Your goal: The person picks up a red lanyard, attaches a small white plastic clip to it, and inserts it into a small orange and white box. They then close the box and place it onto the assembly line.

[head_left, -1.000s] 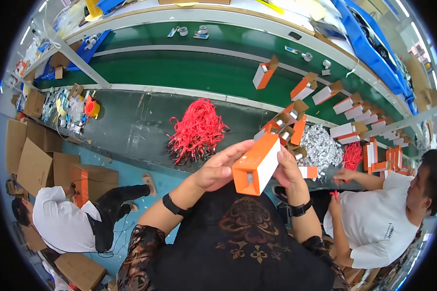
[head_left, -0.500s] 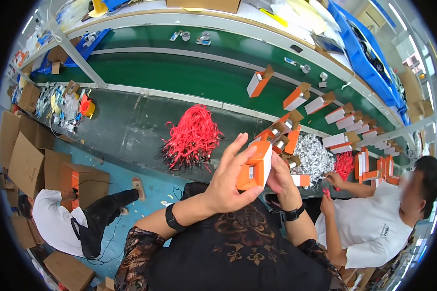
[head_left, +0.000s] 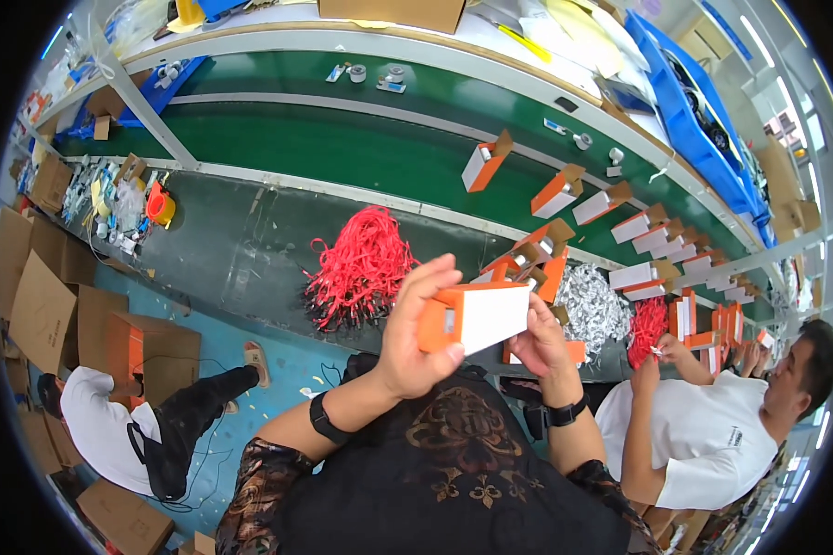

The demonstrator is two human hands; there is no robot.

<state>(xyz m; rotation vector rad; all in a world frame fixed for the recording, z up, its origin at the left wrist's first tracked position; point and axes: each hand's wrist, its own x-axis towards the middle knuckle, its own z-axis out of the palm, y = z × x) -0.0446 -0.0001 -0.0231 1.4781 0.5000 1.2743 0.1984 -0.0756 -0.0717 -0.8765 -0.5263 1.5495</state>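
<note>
Both hands hold one small orange-and-white box [head_left: 477,316] up in front of the chest, near the middle of the view and above the near edge of the counter [head_left: 250,250]. The left hand [head_left: 418,333] wraps its grip around the orange end at 9 o'clock of the box, fingers curled over the top and thumb underneath, closed firmly on it. The right hand [head_left: 539,338] meets the other end at 3 o'clock; its fingers press against the white side, though whether they pinch a flap or merely steady the box cannot be told. To do this step well, it seems wise to keep the left grip as the anchor and let the right fingers do the fine work at the end, holding the box level so nothing inside slides. A heap of red cords [head_left: 361,268] lies on the counter at 11 o'clock of the hands, and silver foil packets [head_left: 590,310] sit at 2 o'clock. More orange boxes [head_left: 555,192], some with flaps open, stand along the green belt [head_left: 342,148] beyond. At 4 o'clock a person in a white shirt [head_left: 703,435] handles red cords.
</note>
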